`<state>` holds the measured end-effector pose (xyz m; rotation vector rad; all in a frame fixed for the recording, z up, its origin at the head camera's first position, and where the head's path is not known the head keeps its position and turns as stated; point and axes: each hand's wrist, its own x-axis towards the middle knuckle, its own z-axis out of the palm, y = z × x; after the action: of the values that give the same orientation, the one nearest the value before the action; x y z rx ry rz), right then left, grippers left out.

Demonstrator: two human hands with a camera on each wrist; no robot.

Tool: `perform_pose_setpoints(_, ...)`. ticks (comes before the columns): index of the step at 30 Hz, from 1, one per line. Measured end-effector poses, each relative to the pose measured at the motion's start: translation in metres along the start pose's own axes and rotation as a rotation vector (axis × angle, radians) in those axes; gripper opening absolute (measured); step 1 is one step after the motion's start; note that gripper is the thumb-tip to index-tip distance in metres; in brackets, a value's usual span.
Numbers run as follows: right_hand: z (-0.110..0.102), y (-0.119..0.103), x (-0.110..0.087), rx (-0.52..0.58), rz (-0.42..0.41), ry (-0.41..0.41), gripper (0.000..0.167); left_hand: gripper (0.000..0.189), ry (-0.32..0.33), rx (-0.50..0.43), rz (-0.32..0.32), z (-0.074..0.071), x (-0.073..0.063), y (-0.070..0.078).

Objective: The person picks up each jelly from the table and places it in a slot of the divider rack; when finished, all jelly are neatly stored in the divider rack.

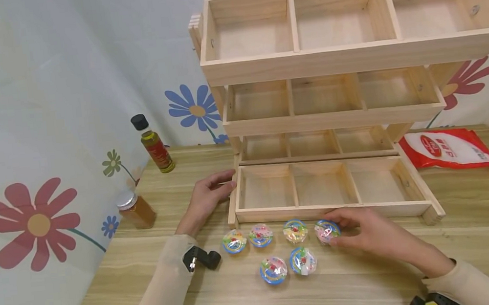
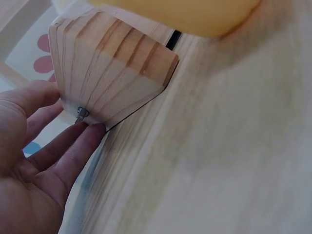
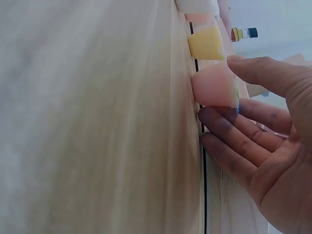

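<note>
My right hand point(image 1: 367, 231) is at a pink jelly cup point(image 1: 327, 231) with a printed foil lid, in front of the wooden rack. In the right wrist view the pink cup point(image 3: 214, 87) sits between thumb and fingers, its base at the table. My left hand point(image 1: 209, 195) rests its fingertips against the left end of the rack's bottom tray point(image 1: 294, 211). In the left wrist view those fingers point(image 2: 80, 151) touch the wooden end piece point(image 2: 112, 63) beside a small metal screw. Several other jelly cups point(image 1: 295, 231) stand near the rack's front, yellow, pink and whitish.
The tiered wooden rack point(image 1: 350, 59) has bare three-part trays. At left stand an oil bottle point(image 1: 155, 146) with a black cap and a brown jar point(image 1: 137, 212) with a silver lid. A red and white bag point(image 1: 452, 149) lies to the right of the rack.
</note>
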<state>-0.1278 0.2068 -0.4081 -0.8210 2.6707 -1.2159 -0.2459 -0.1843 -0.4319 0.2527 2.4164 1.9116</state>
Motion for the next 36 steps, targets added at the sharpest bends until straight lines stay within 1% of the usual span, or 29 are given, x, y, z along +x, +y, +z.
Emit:
perform_pose_setpoints(5, 0.0010, 0.0002, -0.0002, 0.004, 0.000, 0.007, 0.047, 0.041, -0.001, 0.007, 0.001, 0.0005, 0.0004, -0.0002)
perform_pose_setpoints(11, 0.0016, 0.0016, -0.0011, 0.005, -0.018, 0.016, 0.047, 0.043, -0.013, -0.041, -0.004, 0.0010, 0.0011, -0.0021)
perform_pose_setpoints(16, 0.0015, 0.0018, -0.0015, -0.005, -0.033, 0.022, 0.046, 0.042, -0.004, -0.051, -0.006, 0.0009, 0.0012, -0.0033)
perform_pose_setpoints(23, 0.0009, 0.0001, -0.0028, -0.018, 0.033, 0.032, 0.043, 0.041, -0.003, -0.064, 0.011, 0.0019, 0.0006, -0.0023)
perform_pose_setpoints(28, -0.0011, -0.0033, -0.0038, -0.032, 0.055, 0.043, 0.041, 0.041, 0.006, -0.062, 0.014, 0.0020, 0.0008, -0.0021)
perform_pose_setpoints(36, -0.0074, -0.0077, -0.0051, 0.001, 0.023, 0.064, 0.038, 0.041, 0.008, -0.065, 0.008, 0.0022, 0.0021, -0.0026)
